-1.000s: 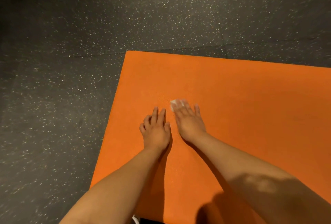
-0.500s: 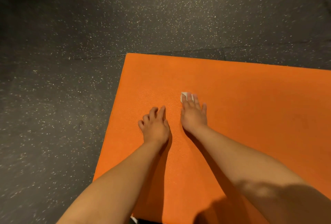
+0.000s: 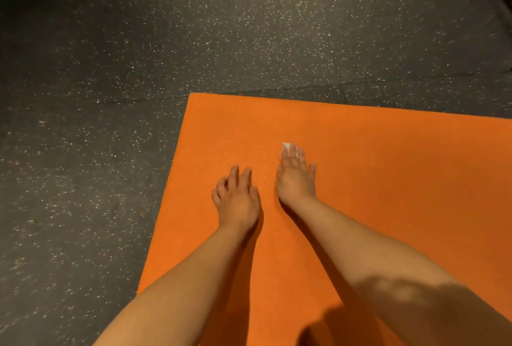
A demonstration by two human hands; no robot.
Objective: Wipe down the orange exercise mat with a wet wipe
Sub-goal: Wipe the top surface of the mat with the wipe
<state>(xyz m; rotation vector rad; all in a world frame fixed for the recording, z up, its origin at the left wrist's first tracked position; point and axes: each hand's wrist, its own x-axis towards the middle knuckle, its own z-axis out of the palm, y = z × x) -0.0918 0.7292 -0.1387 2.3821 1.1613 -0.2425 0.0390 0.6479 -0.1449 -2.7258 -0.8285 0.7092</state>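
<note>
Hiding beneath right hand (image 3: 295, 178), wet wipe (image 3: 286, 147) barely shows.

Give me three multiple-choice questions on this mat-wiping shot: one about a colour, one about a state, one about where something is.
1. The floor around the mat is: A) plain white B) dark with light speckles C) green
2. The left hand: A) grips a bottle B) wears a glove C) rests bare on the mat, holding nothing
3. The wet wipe lies: A) under the right hand, at its fingers B) under the left hand C) on the floor

Answers: B, a dark speckled surface borders the orange mat; C, its bare fingers lie loosely on the mat with nothing in them; A, white shows at the right fingertips.
</note>
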